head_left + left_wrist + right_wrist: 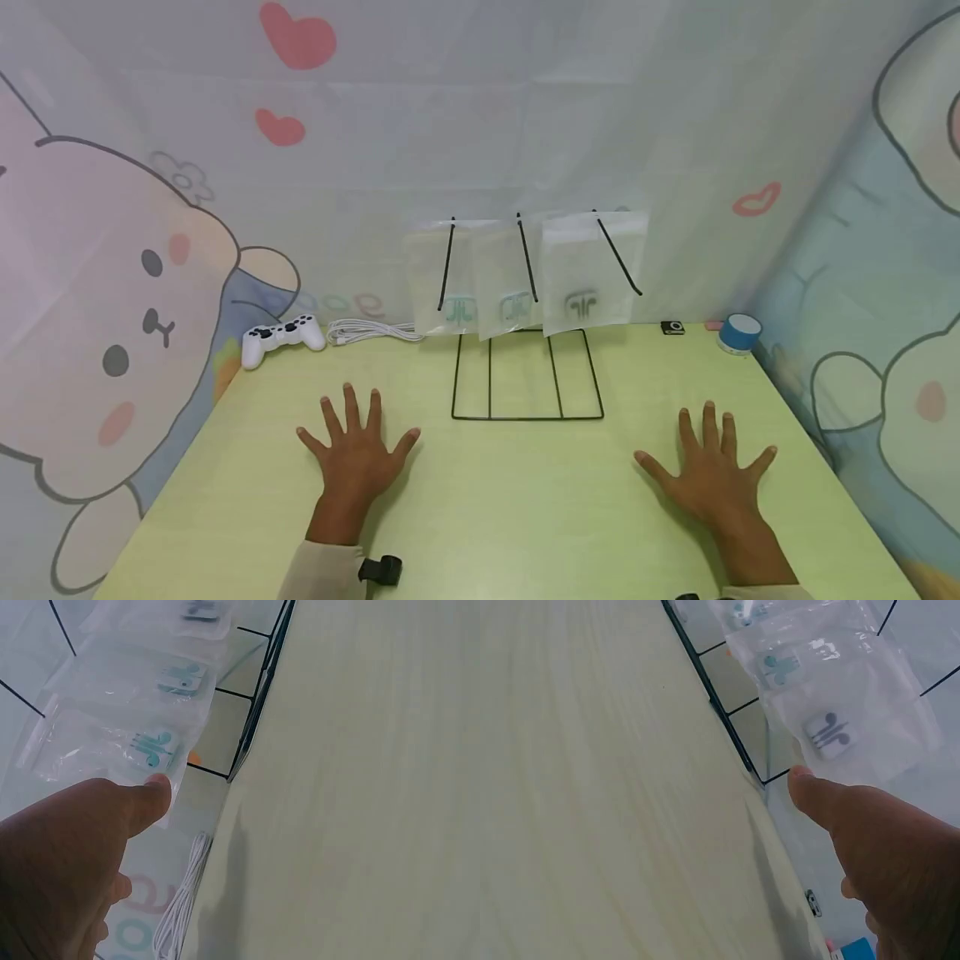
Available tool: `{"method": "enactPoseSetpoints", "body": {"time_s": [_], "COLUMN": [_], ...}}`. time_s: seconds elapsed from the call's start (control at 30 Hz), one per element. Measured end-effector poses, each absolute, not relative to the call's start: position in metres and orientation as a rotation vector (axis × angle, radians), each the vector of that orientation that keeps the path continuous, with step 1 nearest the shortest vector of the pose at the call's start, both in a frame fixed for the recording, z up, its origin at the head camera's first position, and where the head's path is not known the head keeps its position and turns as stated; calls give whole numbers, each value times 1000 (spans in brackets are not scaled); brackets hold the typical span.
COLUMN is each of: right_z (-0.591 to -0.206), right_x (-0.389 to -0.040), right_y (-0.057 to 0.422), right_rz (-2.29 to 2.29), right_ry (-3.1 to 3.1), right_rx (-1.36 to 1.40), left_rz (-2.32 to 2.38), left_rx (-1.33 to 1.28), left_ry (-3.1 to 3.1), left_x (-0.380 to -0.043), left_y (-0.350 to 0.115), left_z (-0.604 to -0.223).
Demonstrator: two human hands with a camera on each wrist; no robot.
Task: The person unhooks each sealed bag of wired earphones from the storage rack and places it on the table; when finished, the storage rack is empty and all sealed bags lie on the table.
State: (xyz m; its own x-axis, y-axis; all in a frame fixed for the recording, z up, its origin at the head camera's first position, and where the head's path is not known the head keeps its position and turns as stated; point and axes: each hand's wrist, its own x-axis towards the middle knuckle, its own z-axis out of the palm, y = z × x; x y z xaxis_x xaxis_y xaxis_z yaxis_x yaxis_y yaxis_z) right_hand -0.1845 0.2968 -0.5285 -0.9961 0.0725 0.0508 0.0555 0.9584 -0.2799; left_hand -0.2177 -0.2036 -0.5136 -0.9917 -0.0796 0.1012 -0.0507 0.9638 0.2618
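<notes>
My left hand (pixel 354 468) is spread flat over the left half of the table, fingers apart, holding nothing. My right hand (pixel 711 485) lies the same way on the right side, thumb out. Between and beyond them stands a black wire rack (pixel 528 418) with three prongs. From these hang clear plastic bags: a left bag (pixel 426 275), a middle bag (pixel 497 275) and a right bag (pixel 566 271). Each contains a small earphone pack; the left earphone pack (pixel 154 750) shows teal earphones, the right earphone pack (pixel 830 735) dark ones. Both hands are apart from the rack.
Along the back left are a white game controller (pixel 282 335) and a coiled white cable (pixel 367 331). At the back right sit a small black device (pixel 672 328), a pink item (pixel 713 326) and a blue-and-white cylinder (pixel 740 332). A printed curtain (pixel 480 150) encloses the table (pixel 510 508).
</notes>
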Motion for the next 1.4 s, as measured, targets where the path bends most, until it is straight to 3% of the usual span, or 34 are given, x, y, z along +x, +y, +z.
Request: {"method": "enactPoseSetpoints", "body": {"time_s": [0.27,0.63,1.4], "right_z": [-536,-540,-538], "right_x": [-185,-211,-263], "right_y": [295,277,257], "right_rz": [432,466,669], "right_ry": [-3064,-3063,-3059], "right_rx": [-77,61,276], "left_rz": [-350,-351,-1171], "left_rx": [42,7,-319], "left_ry": [-3012,-3023,-2763], "left_x": [-231,-254,-332], "left_y": [-192,-196,-202], "left_z": [-517,-507,-515]}}
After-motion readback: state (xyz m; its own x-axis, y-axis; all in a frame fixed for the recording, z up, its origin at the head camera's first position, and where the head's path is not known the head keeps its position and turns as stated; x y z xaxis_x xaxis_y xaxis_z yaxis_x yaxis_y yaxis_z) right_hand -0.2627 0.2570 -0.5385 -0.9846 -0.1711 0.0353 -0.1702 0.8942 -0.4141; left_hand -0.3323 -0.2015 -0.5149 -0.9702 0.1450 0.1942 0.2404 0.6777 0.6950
